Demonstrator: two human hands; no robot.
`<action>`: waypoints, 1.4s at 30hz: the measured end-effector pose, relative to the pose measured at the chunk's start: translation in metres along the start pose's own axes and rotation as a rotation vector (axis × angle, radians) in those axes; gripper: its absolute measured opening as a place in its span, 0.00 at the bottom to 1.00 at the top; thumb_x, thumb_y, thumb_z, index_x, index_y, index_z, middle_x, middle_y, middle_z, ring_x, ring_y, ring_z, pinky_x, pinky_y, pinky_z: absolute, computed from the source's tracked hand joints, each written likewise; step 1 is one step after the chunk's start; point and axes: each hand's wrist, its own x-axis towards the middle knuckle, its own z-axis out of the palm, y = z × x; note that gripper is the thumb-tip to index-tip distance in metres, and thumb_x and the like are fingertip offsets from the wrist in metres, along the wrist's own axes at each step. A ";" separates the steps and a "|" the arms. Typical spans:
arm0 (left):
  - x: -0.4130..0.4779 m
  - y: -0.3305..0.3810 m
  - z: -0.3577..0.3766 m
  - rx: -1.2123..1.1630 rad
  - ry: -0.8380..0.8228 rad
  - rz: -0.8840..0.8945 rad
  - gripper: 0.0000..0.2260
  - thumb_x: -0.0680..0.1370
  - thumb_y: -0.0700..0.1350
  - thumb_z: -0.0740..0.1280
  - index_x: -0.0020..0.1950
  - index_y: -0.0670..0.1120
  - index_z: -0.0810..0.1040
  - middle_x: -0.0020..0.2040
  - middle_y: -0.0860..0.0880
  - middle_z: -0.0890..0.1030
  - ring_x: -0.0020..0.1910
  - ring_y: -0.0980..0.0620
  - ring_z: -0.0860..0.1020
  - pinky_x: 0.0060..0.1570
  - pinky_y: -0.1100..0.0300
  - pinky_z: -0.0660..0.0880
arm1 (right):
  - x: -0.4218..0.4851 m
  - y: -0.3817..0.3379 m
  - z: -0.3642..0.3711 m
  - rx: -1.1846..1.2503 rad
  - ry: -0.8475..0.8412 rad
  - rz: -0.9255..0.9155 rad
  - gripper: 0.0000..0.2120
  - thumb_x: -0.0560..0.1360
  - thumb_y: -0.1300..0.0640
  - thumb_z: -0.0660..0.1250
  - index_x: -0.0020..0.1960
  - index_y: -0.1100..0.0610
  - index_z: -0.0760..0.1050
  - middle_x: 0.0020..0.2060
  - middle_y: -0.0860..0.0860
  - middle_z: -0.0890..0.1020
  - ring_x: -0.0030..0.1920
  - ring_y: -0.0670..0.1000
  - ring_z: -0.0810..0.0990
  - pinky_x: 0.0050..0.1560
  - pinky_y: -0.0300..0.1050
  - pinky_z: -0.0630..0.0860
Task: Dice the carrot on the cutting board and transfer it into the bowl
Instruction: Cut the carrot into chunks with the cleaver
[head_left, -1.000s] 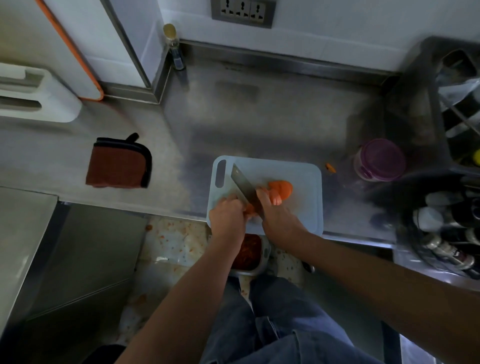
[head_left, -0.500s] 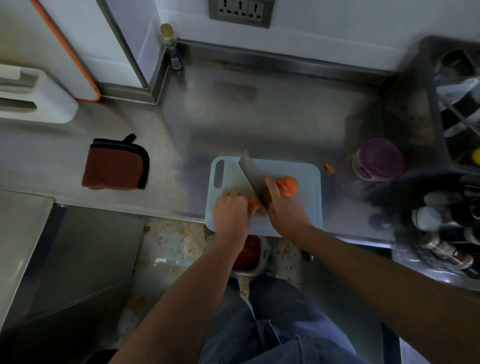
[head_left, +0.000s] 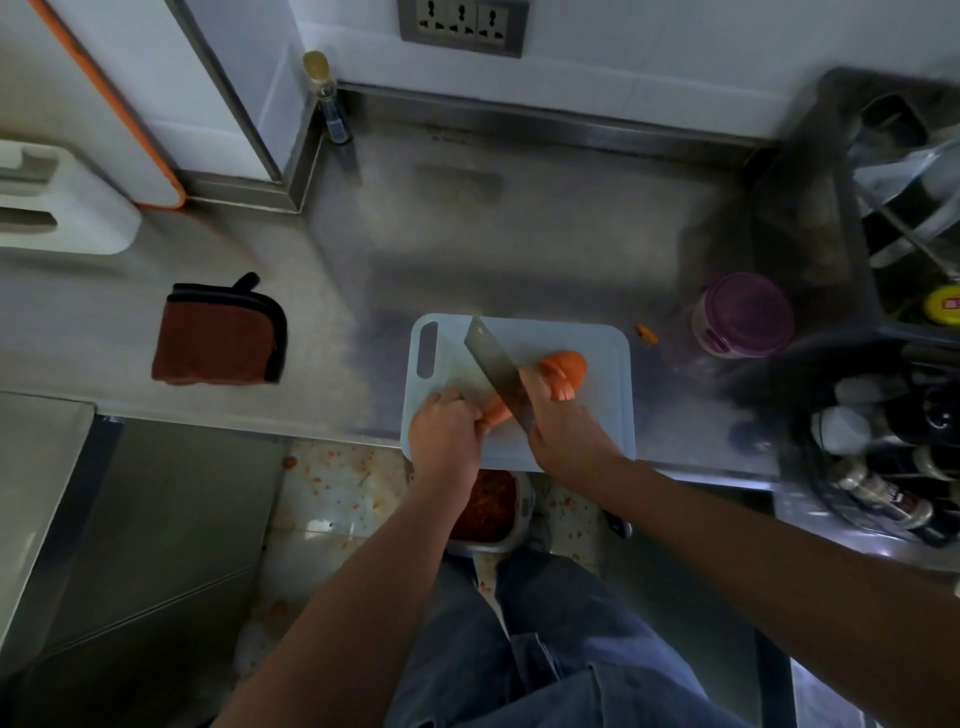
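At the centre of the frame a pale blue cutting board (head_left: 602, 343) lies on the steel counter (head_left: 519, 234). The left hand (head_left: 447, 434) pinches a carrot piece (head_left: 496, 410). The right hand (head_left: 563, 431) grips a cleaver (head_left: 493, 364), its blade angled toward the upper left. A larger carrot chunk (head_left: 569, 364) lies just above the right hand. Below the board, a bowl (head_left: 483, 546) holds diced carrot.

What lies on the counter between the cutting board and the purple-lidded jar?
A small orange scrap, likely carrot, on bare counter, in the head view.

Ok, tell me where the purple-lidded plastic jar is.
Head view, right side: the purple-lidded plastic jar stands on the steel counter, just right of the pale blue cutting board.
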 end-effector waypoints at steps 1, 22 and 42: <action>0.001 0.000 0.000 -0.003 -0.003 -0.005 0.09 0.77 0.52 0.68 0.49 0.49 0.84 0.48 0.52 0.77 0.51 0.52 0.73 0.44 0.63 0.65 | 0.001 -0.001 0.001 -0.004 -0.016 0.008 0.28 0.79 0.64 0.54 0.74 0.47 0.50 0.53 0.61 0.74 0.45 0.59 0.76 0.39 0.52 0.73; 0.004 0.004 -0.003 -0.014 -0.041 -0.035 0.10 0.77 0.52 0.67 0.49 0.47 0.84 0.48 0.51 0.77 0.51 0.52 0.73 0.43 0.61 0.64 | 0.002 -0.005 0.001 -0.070 -0.012 -0.047 0.27 0.81 0.63 0.54 0.75 0.49 0.49 0.46 0.55 0.75 0.38 0.51 0.74 0.36 0.47 0.75; 0.004 0.005 -0.003 -0.127 -0.052 -0.103 0.08 0.76 0.49 0.69 0.43 0.47 0.84 0.44 0.51 0.76 0.47 0.54 0.70 0.44 0.62 0.64 | 0.026 -0.009 0.013 -0.024 0.067 -0.027 0.30 0.79 0.64 0.56 0.76 0.48 0.48 0.56 0.60 0.76 0.53 0.61 0.78 0.51 0.60 0.78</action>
